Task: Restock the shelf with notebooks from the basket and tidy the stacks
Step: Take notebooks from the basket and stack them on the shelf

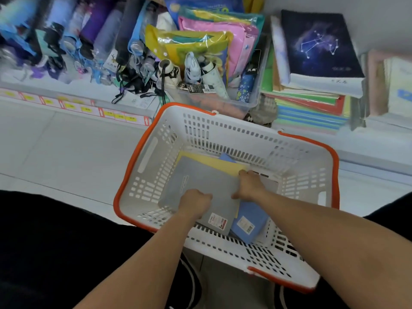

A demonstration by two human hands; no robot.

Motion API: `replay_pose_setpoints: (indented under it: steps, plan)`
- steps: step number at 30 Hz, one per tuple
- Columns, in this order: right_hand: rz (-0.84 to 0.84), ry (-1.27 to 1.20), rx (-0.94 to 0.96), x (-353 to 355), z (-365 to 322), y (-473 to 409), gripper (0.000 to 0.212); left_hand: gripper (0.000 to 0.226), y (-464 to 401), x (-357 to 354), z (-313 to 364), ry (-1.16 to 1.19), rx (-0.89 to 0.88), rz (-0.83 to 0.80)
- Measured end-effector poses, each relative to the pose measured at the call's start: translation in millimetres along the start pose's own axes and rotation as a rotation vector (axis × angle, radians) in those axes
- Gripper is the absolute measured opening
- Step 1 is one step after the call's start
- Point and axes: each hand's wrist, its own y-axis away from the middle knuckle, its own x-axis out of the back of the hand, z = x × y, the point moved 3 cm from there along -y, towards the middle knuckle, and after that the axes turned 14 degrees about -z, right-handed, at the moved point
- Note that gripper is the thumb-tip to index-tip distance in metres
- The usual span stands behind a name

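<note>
Step in hand: lifting stock out of the basket (153, 139), a white slotted one with an orange rim, standing on the floor tiles below the shelf (356, 139).

Left hand (196, 202) curled over the near edge of the grey notebook (200, 186), the top one of the pile inside; grip closed on that edge. Right hand (250, 185) curled over the far right edge of the same cover; grip closed likewise, though fingertips hidden under the cover. Yellow notebook (214, 162) lying beneath the grey, showing at the far side. Blue notebook (249, 224) lower right, tilted, barcode label up, partly under the grey.

Judgement: restocking at an early-to-middle stage, several notebooks yet in the basket. Next move calls for raising the grey notebook level and clear of the basket wall, then carrying it up and right to the stacks.

On the shelf: constellation notebook (321, 43) topping an uneven stack, coloured exercise books (312, 108) beneath with edges splayed, in need of squaring. Clear bin of folding umbrellas (207, 76) to the left of the stack, close beside it; more umbrellas (78, 36) further left. Possible hindrance: the basket's far wall and the bin corner on the path to the stack.
</note>
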Motion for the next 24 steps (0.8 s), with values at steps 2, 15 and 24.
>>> replay_pose_setpoints:
  steps: [2, 15, 24]
  plan:
    - [-0.012, -0.077, 0.027, -2.7, -1.3, -0.4, 0.042, 0.027, -1.2, -0.7, 1.8, 0.004, 0.007, -0.002]
    - [-0.22, -0.505, 0.609, 87.7, -29.7, 77.9, 0.029, 0.056, 35.1, 4.2, 64.2, 1.08, -0.095, -0.334]
    - [-0.198, -0.687, 0.459, 52.7, -21.5, 52.3, 0.026, 0.017, 21.4, 0.7, 34.9, 0.353, -0.036, 0.133]
